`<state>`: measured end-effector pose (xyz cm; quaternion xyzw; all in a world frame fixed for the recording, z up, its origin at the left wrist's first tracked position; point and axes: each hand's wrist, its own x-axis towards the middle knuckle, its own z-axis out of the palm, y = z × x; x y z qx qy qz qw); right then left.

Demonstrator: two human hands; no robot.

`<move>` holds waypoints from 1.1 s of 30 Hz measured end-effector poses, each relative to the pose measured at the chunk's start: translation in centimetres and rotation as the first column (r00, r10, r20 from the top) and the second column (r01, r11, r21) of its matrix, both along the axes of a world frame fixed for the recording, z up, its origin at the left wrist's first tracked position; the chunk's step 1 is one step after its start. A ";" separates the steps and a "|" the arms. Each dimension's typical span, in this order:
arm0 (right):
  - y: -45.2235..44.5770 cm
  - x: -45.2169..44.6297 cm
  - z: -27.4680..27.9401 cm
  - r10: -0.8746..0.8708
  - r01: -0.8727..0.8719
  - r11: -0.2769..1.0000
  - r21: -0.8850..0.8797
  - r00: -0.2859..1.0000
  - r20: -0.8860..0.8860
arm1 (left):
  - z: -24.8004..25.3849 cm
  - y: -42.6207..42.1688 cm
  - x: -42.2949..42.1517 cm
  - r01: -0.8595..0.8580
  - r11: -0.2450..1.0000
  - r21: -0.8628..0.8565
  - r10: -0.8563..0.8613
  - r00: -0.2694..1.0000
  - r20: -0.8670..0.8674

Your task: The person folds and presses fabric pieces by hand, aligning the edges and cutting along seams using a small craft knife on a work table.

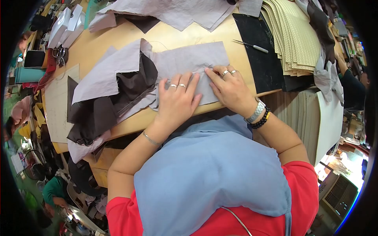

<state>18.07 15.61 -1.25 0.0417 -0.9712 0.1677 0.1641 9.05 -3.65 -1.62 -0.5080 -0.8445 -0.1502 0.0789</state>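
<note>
A light grey piece of fabric (189, 55) with a seam across it lies on the wooden table. My left hand (177, 96) rests flat on it, fingers stretched and a little apart. Close beside it, my right hand (232, 88) has its fingers bent and drawn together on the seam, gripping a small fold of the fabric. The very tips are partly hidden in the fold. Joined or touching on the left is a bunched garment part with dark brown lining (138, 74) and light grey outer cloth (104, 80); it hangs over the table's front edge.
Small thread snips (256, 48) lie on a black sheet (252, 29) at the right. Beyond it is a stack of cream textured sheets (293, 39). More grey cloth (165, 10) lies at the back of the table (169, 33). Other people work at both sides.
</note>
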 end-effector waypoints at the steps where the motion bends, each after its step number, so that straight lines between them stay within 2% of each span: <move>1: 0.0 0.0 0.0 0.000 0.000 1.000 0.008 1.000 0.001 | 0.0 -0.3 0.1 0.006 1.000 0.007 -0.006 1.000 0.002; 4: 0.2 0.2 0.5 0.046 -0.047 0.999 0.013 0.995 0.089 | -0.3 -0.8 0.5 -0.024 0.999 0.030 0.023 1.000 0.009; 7: 0.0 0.4 0.2 0.026 -0.032 0.997 0.069 0.996 0.080 | -0.2 -0.8 0.7 -0.035 0.999 0.013 0.034 0.998 0.060; 13: -0.9 -0.4 0.2 -0.038 0.020 0.984 0.176 0.994 0.100 | -0.2 -0.9 1.0 -0.060 0.998 -0.013 0.060 0.998 -0.015; 16: -0.9 -0.1 0.6 0.007 -0.045 0.961 0.273 0.991 0.137 | -0.8 -1.2 1.3 -0.075 0.997 0.001 0.075 0.997 -0.024; 22: -1.8 -1.1 1.1 -0.074 0.018 0.960 0.281 0.978 0.192 | -1.1 -1.1 1.7 -0.099 0.995 -0.023 0.099 0.995 -0.007; 25: -1.5 -1.1 1.6 -0.054 -0.010 0.959 0.282 0.974 0.218 | -1.4 -1.4 1.8 -0.099 0.995 -0.004 0.099 0.995 -0.004; 29: -1.2 -0.8 1.1 -0.018 -0.025 0.968 0.251 0.986 0.168 | -0.9 -2.6 1.4 -0.142 0.989 -0.051 0.145 0.988 0.048; 33: -0.9 -0.6 1.4 -0.045 -0.007 0.968 0.253 0.979 0.198 | -0.9 -4.5 0.5 -0.182 0.981 -0.070 0.187 0.981 0.061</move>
